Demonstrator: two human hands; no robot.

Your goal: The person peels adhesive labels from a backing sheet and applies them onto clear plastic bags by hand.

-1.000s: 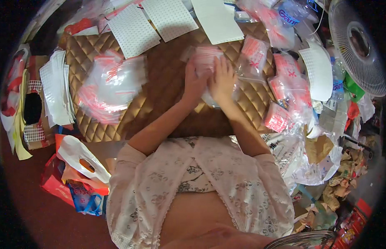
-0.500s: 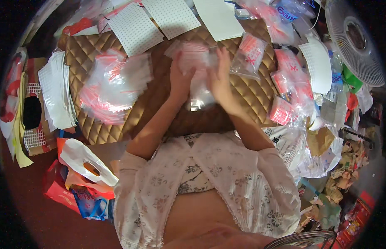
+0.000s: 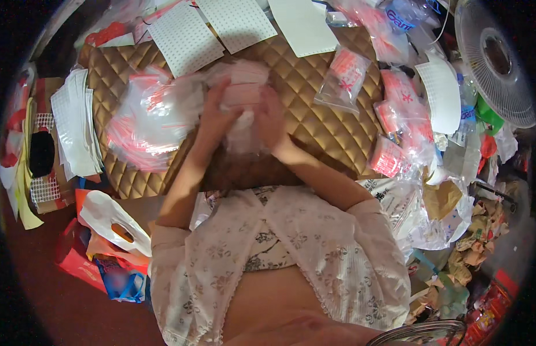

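A blurred stack of clear zip-lock bags (image 3: 244, 78) with pinkish-red edges is held over the middle of the quilted surface. My left hand (image 3: 217, 115) grips it along the left side, thumb toward the middle. From the right, my right hand (image 3: 272, 122) closes on the stack's other side, its fingers smeared by motion. A clear part of the bags (image 3: 244, 134) hangs down between my palms. Just left of my left hand lies a loose spread pile of similar clear bags (image 3: 164, 124) with red edges.
A gold-brown quilted cover (image 3: 320, 135) lies beneath. White printed sheets (image 3: 184, 37) line its far edge, and a paper stack (image 3: 75, 127) stands at left. A filled bag (image 3: 346, 78) lies at right, near red-and-clear packs (image 3: 403, 98) and a fan (image 3: 496, 60). Carrier bags (image 3: 115, 228) sit lower left.
Both hands have shifted left with the stack, close to the loose pile. My right hand, with fingers raised beside the stack before, now presses in against its side.
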